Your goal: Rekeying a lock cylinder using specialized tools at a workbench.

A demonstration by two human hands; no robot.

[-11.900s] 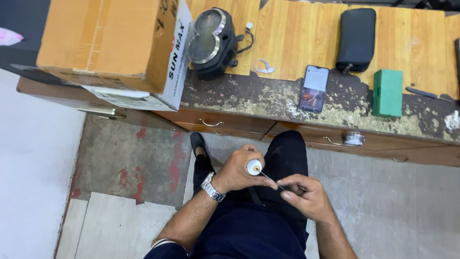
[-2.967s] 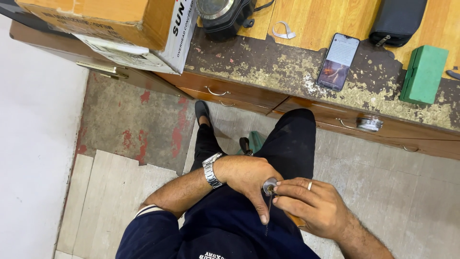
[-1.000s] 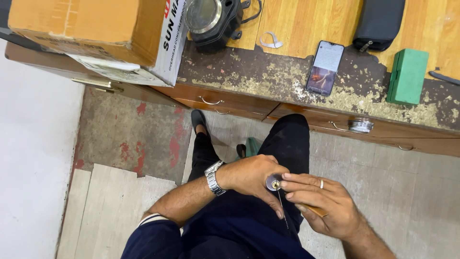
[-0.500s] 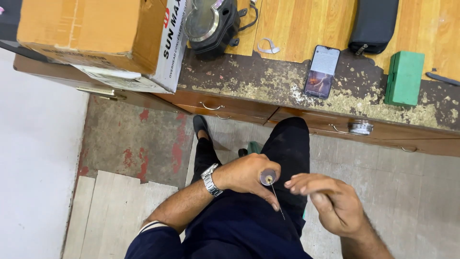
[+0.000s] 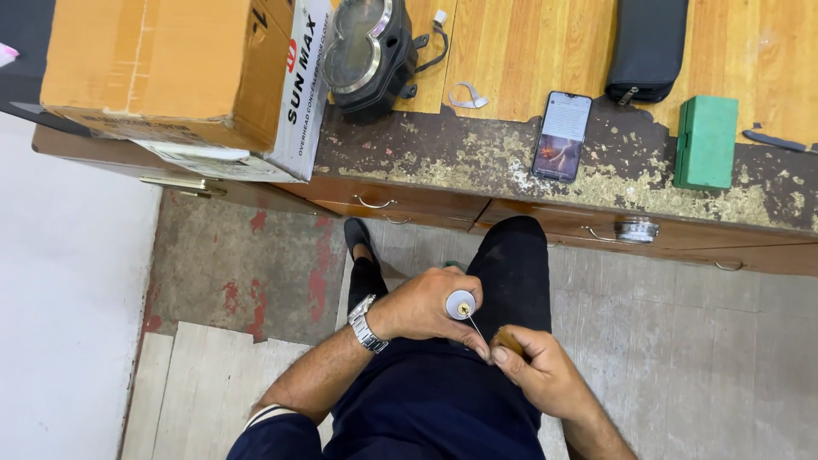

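I sit at a worn wooden bench and look down at my lap. My left hand [image 5: 422, 305], with a metal watch on its wrist, is closed around a small round part [image 5: 461, 304] whose grey face with a brass centre points up. A thin metal rod [image 5: 474, 326] runs from that centre down to my right hand [image 5: 538, 376]. My right hand grips the brown handle of this thin tool [image 5: 509, 341], close under the left hand's fingertips.
On the bench [image 5: 477, 162] stand a cardboard box [image 5: 183, 81] at the left, a black gauge cluster [image 5: 366, 51], a phone [image 5: 561, 136], a black pouch [image 5: 648, 47] and a green box [image 5: 705, 140]. Drawers [image 5: 400, 204] with metal handles face my knees.
Half a second ago my right hand was open and away from the part. It has closed on the tool's brown handle just below the left hand. The left hand has kept its hold.
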